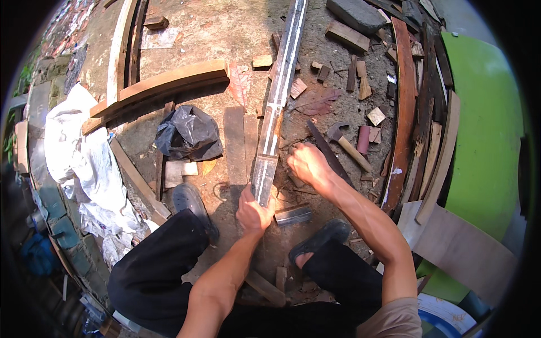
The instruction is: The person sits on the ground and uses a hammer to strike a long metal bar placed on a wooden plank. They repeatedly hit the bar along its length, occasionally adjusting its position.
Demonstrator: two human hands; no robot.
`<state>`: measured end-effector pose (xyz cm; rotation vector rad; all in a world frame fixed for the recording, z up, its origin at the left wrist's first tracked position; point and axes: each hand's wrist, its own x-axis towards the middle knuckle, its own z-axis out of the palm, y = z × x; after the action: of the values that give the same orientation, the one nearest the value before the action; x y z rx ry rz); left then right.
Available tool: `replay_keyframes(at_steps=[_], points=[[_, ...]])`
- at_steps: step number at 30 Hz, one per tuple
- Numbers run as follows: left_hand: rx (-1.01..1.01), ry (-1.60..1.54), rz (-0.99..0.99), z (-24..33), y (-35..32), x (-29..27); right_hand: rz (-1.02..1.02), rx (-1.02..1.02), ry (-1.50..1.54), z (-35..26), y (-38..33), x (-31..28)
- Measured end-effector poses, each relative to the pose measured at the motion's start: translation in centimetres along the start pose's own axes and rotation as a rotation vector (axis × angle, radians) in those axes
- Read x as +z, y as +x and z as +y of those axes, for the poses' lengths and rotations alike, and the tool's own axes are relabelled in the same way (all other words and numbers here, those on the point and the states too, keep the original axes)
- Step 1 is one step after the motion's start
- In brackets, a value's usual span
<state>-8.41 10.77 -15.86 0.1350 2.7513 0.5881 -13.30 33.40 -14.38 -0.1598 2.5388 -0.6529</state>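
The long grey strip (280,93) lay ahead of the person on the ground (194,239), its long axis running from between the feet away toward the upper edge, leaning slightly right. The left hand (255,211), the nearer, gripped its near end. The right hand (309,166) stood right of the strip, apart from it, fingers curled closed; whether it held anything could not be told.
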Motion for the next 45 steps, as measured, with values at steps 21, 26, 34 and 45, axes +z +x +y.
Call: replay_keyframes(at_steps=[21, 26, 34, 45], points=[[-0.014, 0.043, -0.022, 0.0, 0.2, -0.1, 0.226, -0.159, 0.05, -2.8, 4.4, 0.7], [-0.025, 0.025, -0.037, -0.2, -0.1, 0.1, 0.32, -0.202, 0.078, -3.1, 5.1, 1.3], [-0.024, 0.036, -0.051, 0.1, 0.2, -0.3, 0.337, -0.155, 0.079, -3.1, 3.8, 1.7], [-0.039, 0.004, -0.057, 0.0, 0.2, -0.2, 0.35, -0.211, -0.065, -1.5, 2.4, 1.1]])
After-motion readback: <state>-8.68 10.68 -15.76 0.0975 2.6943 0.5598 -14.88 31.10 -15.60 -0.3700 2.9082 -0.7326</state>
